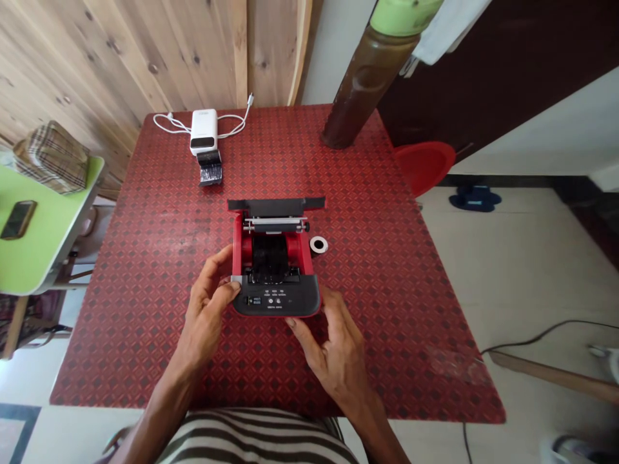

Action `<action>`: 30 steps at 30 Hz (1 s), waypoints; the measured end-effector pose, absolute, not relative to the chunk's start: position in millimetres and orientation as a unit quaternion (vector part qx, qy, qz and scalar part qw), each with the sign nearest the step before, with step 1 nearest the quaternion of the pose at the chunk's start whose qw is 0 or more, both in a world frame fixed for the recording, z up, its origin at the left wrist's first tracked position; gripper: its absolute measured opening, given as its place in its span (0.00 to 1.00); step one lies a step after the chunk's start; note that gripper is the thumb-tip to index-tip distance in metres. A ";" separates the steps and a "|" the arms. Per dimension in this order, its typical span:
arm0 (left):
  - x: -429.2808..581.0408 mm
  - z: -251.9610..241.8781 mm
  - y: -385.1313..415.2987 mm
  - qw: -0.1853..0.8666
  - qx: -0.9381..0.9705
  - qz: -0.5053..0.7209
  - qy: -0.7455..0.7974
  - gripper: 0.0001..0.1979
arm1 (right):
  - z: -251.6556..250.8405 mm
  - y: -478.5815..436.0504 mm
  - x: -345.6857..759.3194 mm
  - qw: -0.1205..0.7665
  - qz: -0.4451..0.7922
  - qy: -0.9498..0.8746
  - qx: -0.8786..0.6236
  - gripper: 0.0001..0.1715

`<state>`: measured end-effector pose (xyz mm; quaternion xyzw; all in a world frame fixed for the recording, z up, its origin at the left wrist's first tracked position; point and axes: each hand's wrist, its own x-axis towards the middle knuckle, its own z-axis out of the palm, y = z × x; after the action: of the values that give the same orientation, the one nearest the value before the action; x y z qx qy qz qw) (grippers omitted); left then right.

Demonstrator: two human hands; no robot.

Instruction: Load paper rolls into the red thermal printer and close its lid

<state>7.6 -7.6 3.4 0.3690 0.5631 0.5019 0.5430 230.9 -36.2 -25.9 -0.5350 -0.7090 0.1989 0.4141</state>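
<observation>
A small red and black printer (276,296) with its top cover (275,206) raised sits before me, its buttons and little display facing me. Inside its red body lies a roll of black ribbon (269,258). My left hand (206,316) grips the left side, thumb on the front panel's corner and fingers along the side wall. At the front right corner my right hand (338,341) holds the printer, its thumb at the front edge and the other fingers partly hidden by the body. A white ring-shaped roll core (318,245) stands just right of the printer.
On the red patterned table (159,309), a white power bank (204,129) with a cable lies at the back, a crumpled black strip (210,169) beside it. A tall brown bottle (362,84) with a green lid stands back right. A green table (39,245) bears a phone (18,219).
</observation>
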 end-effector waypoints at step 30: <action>-0.4 1.4 -4.4 0.591 0.391 0.500 0.498 0.32 | 39.8 62.8 214.4 0.417 0.314 -0.648 -0.555 0.13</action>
<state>-0.4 -4.4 1.4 0.3907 0.4983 0.4997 0.5910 214.4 62.8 39.8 -0.5549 -0.6480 0.3135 0.4171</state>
